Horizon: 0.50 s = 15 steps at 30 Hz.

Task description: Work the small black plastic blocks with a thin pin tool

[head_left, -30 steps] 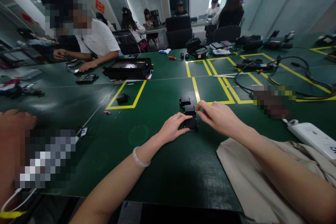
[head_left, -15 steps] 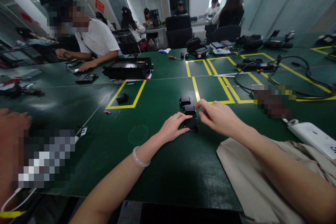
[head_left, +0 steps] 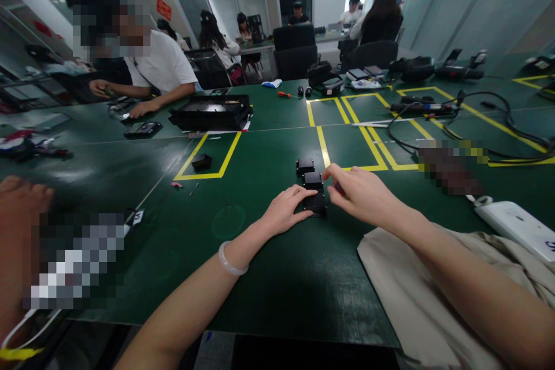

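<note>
Three small black rectangular boxes stand in a line on the green table in front of me. My left hand (head_left: 286, 209) grips the nearest black box (head_left: 315, 204) from its left side, fingers at its far edge and thumb at its near edge. Just beyond it is the middle black box (head_left: 313, 180), with the farthest black box (head_left: 304, 166) behind. My right hand (head_left: 358, 191) is curled at the right side of the middle box, its index fingertip by that box's edge. Something dark shows between its thumb and fingers, too small to name.
Another black piece (head_left: 202, 162) lies inside yellow tape, left. A black tray (head_left: 211, 113) sits farther back near a seated person (head_left: 162, 63). Cables (head_left: 505, 110) lie right, a white power strip (head_left: 518, 225) and beige cloth (head_left: 390, 269) nearer. Another person's hand (head_left: 23, 205) is at left.
Hardly anything differs. My right hand has shifted very slightly left; my left hand stays on the nearest black box.
</note>
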Each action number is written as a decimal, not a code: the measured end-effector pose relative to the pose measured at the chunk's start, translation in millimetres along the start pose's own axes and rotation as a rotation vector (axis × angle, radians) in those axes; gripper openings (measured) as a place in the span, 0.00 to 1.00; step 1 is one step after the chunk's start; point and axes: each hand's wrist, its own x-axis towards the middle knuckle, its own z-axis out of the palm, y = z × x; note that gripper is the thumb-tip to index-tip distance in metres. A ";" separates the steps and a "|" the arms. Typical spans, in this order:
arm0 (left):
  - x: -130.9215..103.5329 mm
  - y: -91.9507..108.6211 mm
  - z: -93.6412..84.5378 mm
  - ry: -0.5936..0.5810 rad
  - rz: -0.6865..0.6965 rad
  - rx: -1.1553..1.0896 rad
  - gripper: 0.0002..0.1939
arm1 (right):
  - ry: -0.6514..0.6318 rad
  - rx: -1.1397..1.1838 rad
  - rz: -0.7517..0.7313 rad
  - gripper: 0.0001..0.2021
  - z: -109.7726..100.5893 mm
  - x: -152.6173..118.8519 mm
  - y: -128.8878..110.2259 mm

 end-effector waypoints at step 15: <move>-0.7 0.0 1.0 0.014 -0.001 -0.001 0.24 | 0.000 -0.030 0.000 0.09 0.8 0.8 0.8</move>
